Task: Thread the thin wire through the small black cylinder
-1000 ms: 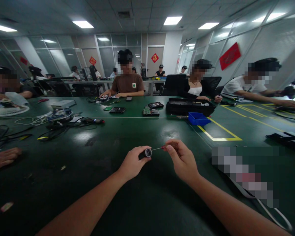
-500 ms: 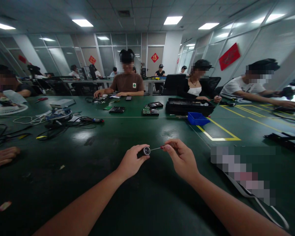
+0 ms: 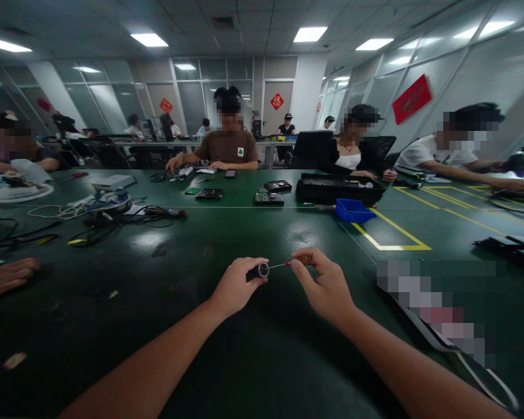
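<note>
Left hand (image 3: pixel 238 286): a black cylinder (image 3: pixel 258 272) is gripped, ringed end facing the viewer.
Right hand (image 3: pixel 325 284): a slim screwdriver (image 3: pixel 287 263) is pinched, its shaft pointed at the cylinder.

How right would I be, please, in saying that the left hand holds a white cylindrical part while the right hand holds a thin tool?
The head view shows the colour is wrong: the left hand holds a black cylindrical part, while the right hand holds a thin tool.
</note>
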Demonstrator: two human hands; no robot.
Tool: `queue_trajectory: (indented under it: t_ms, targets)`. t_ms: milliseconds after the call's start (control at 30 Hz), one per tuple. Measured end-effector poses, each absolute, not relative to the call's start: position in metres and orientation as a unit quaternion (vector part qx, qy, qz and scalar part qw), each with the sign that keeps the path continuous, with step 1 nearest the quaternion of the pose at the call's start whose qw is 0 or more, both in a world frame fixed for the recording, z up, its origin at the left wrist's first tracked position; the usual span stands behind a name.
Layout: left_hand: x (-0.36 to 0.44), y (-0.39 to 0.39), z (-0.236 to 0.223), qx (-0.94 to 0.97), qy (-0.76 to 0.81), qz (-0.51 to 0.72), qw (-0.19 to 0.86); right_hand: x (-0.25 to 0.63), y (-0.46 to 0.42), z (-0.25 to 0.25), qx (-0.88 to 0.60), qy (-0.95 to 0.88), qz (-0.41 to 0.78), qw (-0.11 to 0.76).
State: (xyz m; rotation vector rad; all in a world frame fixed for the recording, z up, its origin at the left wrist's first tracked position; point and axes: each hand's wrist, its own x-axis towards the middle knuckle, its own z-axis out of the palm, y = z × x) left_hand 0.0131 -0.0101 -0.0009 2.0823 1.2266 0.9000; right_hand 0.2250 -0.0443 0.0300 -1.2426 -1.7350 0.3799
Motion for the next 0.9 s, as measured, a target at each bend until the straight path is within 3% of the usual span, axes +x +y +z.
queue_trajectory:
  t_ms: [233, 600, 900]
  targets:
    - [0.014, -0.011, -0.002, 0.785, 0.454, 0.322, 0.271, 0.223, -0.044, 0.030, -0.539, -0.709, 0.150, 0.429]
    - [0.012, -0.010, -0.003, 0.777, 0.463, 0.327, 0.274, 0.222, -0.046, 0.029, -0.515, -0.705, 0.185, 0.452]
    - [0.011, -0.009, 0.001, 0.785, 0.452, 0.332, 0.264, 0.225, -0.023, 0.015, -0.454, -0.493, 0.447, 0.593]
